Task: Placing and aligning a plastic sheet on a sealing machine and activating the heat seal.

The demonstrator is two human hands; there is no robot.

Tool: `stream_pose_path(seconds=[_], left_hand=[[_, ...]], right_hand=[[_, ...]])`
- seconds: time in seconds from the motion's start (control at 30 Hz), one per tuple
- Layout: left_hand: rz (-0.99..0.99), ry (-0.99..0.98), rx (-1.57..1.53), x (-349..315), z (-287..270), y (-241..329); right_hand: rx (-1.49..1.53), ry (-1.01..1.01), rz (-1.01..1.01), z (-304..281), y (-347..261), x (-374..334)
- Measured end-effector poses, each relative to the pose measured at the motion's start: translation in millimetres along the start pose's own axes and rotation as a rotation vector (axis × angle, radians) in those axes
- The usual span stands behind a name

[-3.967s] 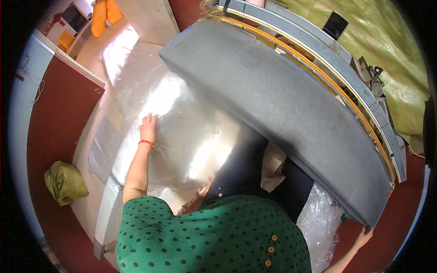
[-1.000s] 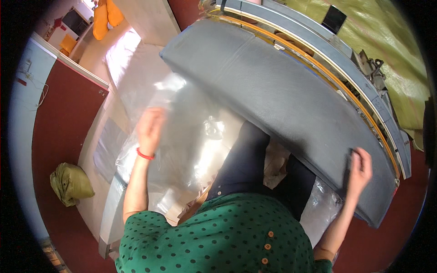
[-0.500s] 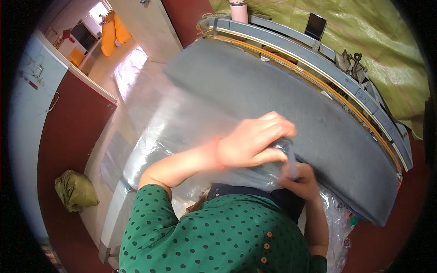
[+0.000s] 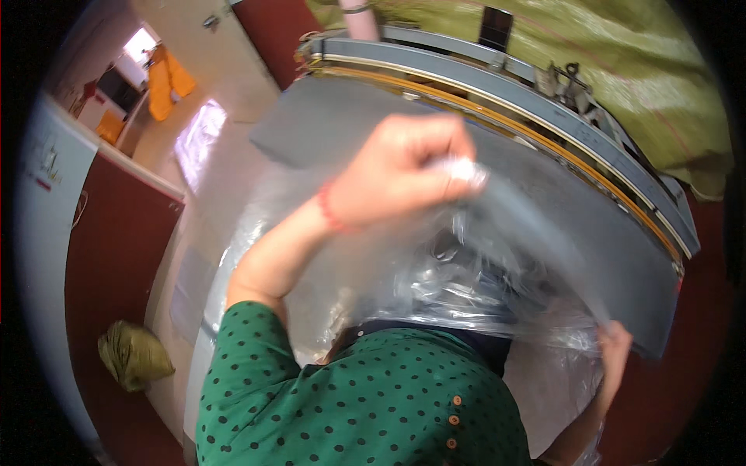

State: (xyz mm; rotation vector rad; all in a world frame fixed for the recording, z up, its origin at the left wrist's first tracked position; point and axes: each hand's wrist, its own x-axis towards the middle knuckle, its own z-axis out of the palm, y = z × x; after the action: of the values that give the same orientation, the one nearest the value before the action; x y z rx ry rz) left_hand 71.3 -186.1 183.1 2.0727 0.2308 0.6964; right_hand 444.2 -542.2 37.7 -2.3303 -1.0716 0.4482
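Observation:
A clear plastic sheet [image 4: 458, 291] is stretched between my hands, over my lap and the near edge of a dark grey flat work surface [image 4: 622, 256]. My left hand [image 4: 412, 167], raised over that surface, pinches a bunched, shiny edge of the plastic between thumb and fingers. Lower and to the right, my right hand [image 4: 614, 346] grips another part of the edge by the right end of the surface. Between them the upper edge is smeared by motion. I cannot tell whether the plastic is a single sheet or a bag.
A long grey metal bar [image 4: 466, 58] with an orange strip curves along the far side. Behind it lie a pink bottle [image 4: 360, 19], a dark phone-like slab [image 4: 496, 28], metal clamps [image 4: 571, 87] and green woven sheeting [image 4: 622, 46]. An olive sack [image 4: 136, 356] sits at left.
My hands have moved apart, spreading the plastic between them. The left has risen up and away to the left; the right has gone down to the right. The view has shifted slightly.

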Motion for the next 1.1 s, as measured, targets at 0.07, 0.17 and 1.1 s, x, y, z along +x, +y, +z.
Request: stream_pose_path(seconds=[0.07, 0.17, 1.1], left_hand=[[-0.042, -0.41, 0.116, -17, 8, -31], [-0.074, -0.814, 0.302, -67, 18, -88], [-0.46, 0.295, 0.833, -59, -201, -252]], right_hand=[[-0.013, 0.522, 0.092, -64, 73, -17], [0.46, 1.197, 0.18, -139, 153, -67], [0.007, 0.114, 0.159, -62, 4, 39]])
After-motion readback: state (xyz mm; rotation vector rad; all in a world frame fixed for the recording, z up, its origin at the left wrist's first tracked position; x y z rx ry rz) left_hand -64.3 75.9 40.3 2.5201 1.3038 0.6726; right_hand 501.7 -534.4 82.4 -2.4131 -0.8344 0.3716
